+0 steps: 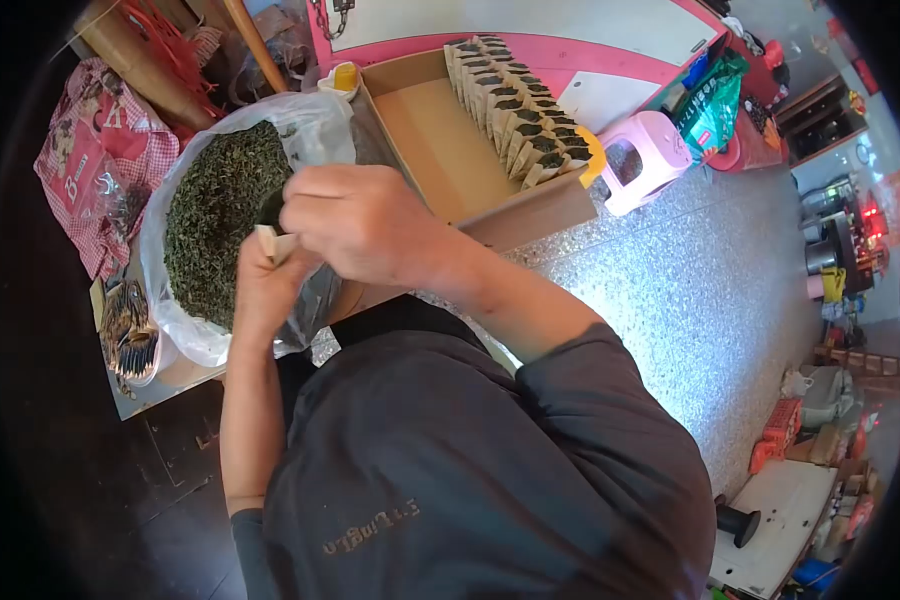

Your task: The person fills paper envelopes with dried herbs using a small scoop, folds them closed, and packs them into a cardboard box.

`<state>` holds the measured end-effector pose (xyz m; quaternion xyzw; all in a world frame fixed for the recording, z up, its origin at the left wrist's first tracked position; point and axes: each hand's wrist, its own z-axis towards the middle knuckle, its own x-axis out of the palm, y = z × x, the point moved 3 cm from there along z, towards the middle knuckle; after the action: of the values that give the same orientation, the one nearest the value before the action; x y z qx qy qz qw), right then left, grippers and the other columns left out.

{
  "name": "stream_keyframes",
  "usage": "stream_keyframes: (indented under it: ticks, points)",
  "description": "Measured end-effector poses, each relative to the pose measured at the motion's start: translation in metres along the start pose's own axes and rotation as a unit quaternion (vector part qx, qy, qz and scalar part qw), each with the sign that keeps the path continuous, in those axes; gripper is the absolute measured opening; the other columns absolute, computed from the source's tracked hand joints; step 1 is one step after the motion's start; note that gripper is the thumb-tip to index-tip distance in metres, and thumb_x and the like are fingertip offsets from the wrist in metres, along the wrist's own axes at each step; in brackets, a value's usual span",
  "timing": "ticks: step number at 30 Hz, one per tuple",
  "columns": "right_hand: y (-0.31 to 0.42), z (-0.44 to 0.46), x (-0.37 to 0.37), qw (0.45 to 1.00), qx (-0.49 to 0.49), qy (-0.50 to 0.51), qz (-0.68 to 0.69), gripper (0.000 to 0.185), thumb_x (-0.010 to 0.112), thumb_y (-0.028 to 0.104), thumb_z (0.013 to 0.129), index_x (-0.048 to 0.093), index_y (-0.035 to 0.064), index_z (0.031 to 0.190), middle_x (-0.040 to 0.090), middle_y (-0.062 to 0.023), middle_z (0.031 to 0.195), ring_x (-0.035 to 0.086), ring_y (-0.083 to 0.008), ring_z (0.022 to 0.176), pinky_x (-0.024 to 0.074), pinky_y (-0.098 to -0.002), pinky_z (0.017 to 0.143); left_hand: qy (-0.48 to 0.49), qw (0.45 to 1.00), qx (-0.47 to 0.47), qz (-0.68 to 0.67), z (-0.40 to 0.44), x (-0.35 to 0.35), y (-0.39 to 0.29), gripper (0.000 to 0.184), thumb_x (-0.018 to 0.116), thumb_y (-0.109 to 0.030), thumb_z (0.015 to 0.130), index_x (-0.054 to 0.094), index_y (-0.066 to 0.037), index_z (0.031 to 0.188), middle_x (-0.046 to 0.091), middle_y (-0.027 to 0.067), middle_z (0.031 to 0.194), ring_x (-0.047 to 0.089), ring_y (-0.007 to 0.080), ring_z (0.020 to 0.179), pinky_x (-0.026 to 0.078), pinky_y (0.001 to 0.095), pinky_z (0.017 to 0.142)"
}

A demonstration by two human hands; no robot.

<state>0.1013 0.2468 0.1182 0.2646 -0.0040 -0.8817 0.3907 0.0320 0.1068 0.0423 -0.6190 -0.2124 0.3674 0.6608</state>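
My left hand [268, 290] is closed around a small pale paper pouch [267, 241], its folded edge showing above the fingers. Just above it, my right hand [345, 215] has its fingers bent together at a dark, rounded thing [271, 208], mostly hidden, whose kind I cannot make out. Both hands are over the right side of a large clear plastic bag [320, 118] full of dried, chopped green herbs [220, 200]. Beyond my right hand stands a cardboard box [410, 130], where several filled pouches [510, 100] stand packed in rows along the right side.
At the left, a tub of thin, dark-tipped sticks [135, 340] sits on the table's corner. Red checked cloth [100, 150] and a bamboo pole [145, 65] are behind it. A pink stool [640, 155] and a green sack [710, 105] stand on the speckled floor [660, 270].
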Motion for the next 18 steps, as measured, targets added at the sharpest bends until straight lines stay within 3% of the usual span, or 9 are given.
stream_keyframes:
  ticks: [4, 6, 11, 18]
  points:
    - [-0.013, -0.029, -0.06, 0.992, 0.095, 0.03, -0.072, 0.011, 0.062, -0.002, 0.067, 0.058, 0.005, 0.075, 0.056, -0.0084, 0.073, 0.058, -0.025, 0.065, 0.0477, -0.0329, 0.056, 0.054, 0.996, 0.06, 0.046, 0.012, 0.038, -0.019, 0.028, 0.07, -0.01, 0.08, 0.06, -0.002, 0.105, 0.063, 0.0045, 0.094, 0.057, 0.0115, 0.088, 0.047, 0.0285, 0.078]
    - [-0.021, -0.041, -0.087, 0.984, 0.13, 0.015, -0.119, 0.012, 0.06, -0.004, 0.067, 0.057, 0.0038, 0.076, 0.055, -0.0092, 0.071, 0.058, -0.0246, 0.065, 0.0479, -0.0318, 0.058, 0.035, 0.992, 0.099, 0.07, 0.015, 0.043, -0.024, 0.049, 0.072, -0.013, 0.078, 0.053, -0.005, 0.123, 0.062, 0.0104, 0.11, 0.057, 0.0193, 0.103, 0.044, 0.0337, 0.089]
    - [-0.06, -0.103, -0.166, 0.929, 0.286, 0.013, -0.236, 0.013, 0.059, -0.008, 0.07, 0.056, 0.0016, 0.079, 0.054, -0.0091, 0.072, 0.057, -0.0218, 0.068, 0.0463, -0.0284, 0.065, 0.048, 0.994, 0.059, 0.074, 0.022, 0.043, -0.007, 0.052, 0.069, -0.012, 0.081, 0.051, -0.008, 0.129, 0.061, 0.0125, 0.116, 0.057, 0.0218, 0.108, 0.044, 0.0344, 0.09]
    - [-0.088, -0.129, -0.183, 0.907, 0.297, 0.044, -0.297, 0.014, 0.06, -0.009, 0.073, 0.056, 0.0027, 0.08, 0.055, -0.0099, 0.076, 0.057, -0.0243, 0.07, 0.0459, -0.0294, 0.066, 0.058, 0.994, 0.047, 0.085, 0.028, 0.047, 0.002, 0.047, 0.067, -0.009, 0.082, 0.053, -0.006, 0.126, 0.063, 0.0103, 0.113, 0.057, 0.0192, 0.103, 0.045, 0.0333, 0.088]
